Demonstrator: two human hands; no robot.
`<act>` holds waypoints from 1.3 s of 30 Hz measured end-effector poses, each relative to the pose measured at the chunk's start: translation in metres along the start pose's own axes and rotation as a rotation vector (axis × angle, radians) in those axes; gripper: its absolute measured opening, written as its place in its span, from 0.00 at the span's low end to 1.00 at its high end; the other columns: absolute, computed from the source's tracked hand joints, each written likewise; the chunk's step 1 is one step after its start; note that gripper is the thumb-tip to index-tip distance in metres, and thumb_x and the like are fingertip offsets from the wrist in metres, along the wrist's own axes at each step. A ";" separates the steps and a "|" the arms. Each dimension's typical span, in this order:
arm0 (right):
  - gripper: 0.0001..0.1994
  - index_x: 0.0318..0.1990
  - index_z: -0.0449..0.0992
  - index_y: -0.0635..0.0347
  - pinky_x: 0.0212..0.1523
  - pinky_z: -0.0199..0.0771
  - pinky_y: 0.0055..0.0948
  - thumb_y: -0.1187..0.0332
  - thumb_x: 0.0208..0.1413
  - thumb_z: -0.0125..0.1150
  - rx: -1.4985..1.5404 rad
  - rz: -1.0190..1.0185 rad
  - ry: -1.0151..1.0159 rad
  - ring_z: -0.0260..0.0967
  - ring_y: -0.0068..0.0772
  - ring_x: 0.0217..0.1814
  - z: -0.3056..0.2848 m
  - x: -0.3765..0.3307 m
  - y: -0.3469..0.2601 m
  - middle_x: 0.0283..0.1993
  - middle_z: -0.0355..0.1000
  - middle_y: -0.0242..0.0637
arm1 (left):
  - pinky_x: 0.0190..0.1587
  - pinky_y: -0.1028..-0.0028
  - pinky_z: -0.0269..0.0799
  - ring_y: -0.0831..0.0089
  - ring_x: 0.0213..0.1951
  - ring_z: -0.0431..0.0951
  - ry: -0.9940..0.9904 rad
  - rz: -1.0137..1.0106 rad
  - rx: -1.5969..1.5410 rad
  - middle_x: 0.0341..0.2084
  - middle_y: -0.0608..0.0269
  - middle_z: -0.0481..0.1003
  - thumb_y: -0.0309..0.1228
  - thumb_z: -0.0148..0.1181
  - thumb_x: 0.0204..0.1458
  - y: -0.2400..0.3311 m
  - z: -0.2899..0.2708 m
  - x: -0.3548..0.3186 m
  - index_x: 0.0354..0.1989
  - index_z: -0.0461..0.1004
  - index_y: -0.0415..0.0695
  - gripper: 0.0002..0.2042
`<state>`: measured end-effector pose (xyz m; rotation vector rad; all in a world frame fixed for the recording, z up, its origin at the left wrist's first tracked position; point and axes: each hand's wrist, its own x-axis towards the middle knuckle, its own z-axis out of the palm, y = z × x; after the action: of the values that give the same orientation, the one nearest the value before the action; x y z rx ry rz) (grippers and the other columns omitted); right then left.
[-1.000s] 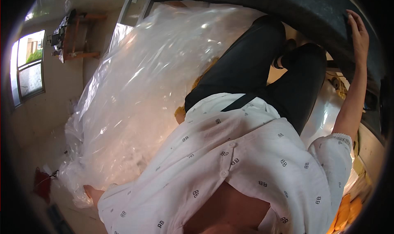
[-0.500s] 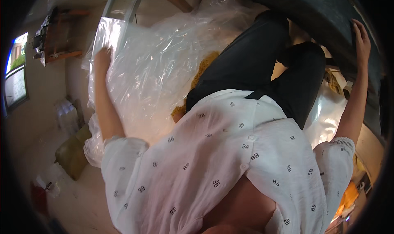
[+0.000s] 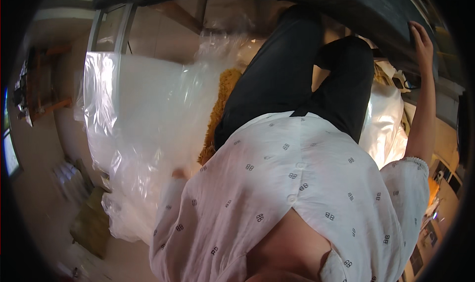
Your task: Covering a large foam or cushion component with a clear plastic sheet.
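On my right, my right hand [image 3: 420, 38] rests with its fingers stretched out on the edge of a long dark surface [image 3: 346, 12], which looks like a table covered in dark material. My left hand is out of sight. Only a bit of skin shows at the left sleeve [image 3: 174, 190], close to my body. Beside it, a large heap of clear plastic film [image 3: 143, 94] spreads along my left side, its upper end lying against a pale metal frame [image 3: 123, 27].
I sit on something with shaggy mustard-coloured fabric [image 3: 217, 108]. Shiny plastic [image 3: 386, 121] lies right of my legs. An olive cushion-like thing [image 3: 91, 230] and wrapped bottles [image 3: 71, 180] stand on the floor at left. A wooden shelf [image 3: 42, 84] hangs on the left wall.
My left hand has let go of the plastic film's far edge and drawn back toward my body, out of sight. My right hand stays on the dark edge. The view has turned.
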<state>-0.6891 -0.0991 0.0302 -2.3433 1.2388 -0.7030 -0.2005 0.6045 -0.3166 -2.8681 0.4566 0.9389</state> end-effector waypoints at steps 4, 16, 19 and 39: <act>0.13 0.47 0.73 0.57 0.45 0.65 0.19 0.63 0.56 0.52 -0.098 0.092 0.321 0.66 0.20 0.43 -0.043 -0.065 0.028 0.42 0.72 0.30 | 0.53 0.62 0.50 0.64 0.52 0.60 -0.037 0.073 0.001 0.50 0.56 0.62 0.45 0.39 0.56 -0.020 -0.038 -0.031 0.54 0.59 0.47 0.21; 0.09 0.36 0.76 0.59 0.27 0.66 0.20 0.69 0.51 0.51 0.198 0.943 0.756 0.64 0.19 0.24 -0.036 -0.321 0.210 0.26 0.72 0.31 | 0.39 0.70 0.67 0.68 0.38 0.72 -0.203 0.344 0.128 0.38 0.56 0.71 0.41 0.45 0.55 0.145 -0.214 0.014 0.45 0.68 0.44 0.16; 0.09 0.36 0.76 0.59 0.28 0.68 0.21 0.68 0.51 0.52 0.246 1.048 0.778 0.66 0.21 0.25 -0.010 -0.353 0.248 0.26 0.72 0.34 | 0.36 0.73 0.71 0.68 0.34 0.74 -0.190 0.305 0.141 0.35 0.57 0.74 0.40 0.46 0.55 0.216 -0.260 -0.004 0.42 0.71 0.43 0.15; 0.29 0.44 0.64 0.64 0.45 0.66 0.42 0.46 0.46 0.56 -0.244 1.572 0.243 0.69 0.50 0.43 0.128 -0.298 0.320 0.37 0.71 0.49 | 0.42 0.78 0.61 0.75 0.34 0.66 0.723 1.231 -0.173 0.29 0.63 0.69 0.39 0.45 0.58 0.591 -0.317 -0.145 0.37 0.69 0.38 0.15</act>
<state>-0.9619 -0.0043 -0.3222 -0.7468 2.6801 -0.2194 -0.3153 0.0233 0.0296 -2.7707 2.4091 -0.1631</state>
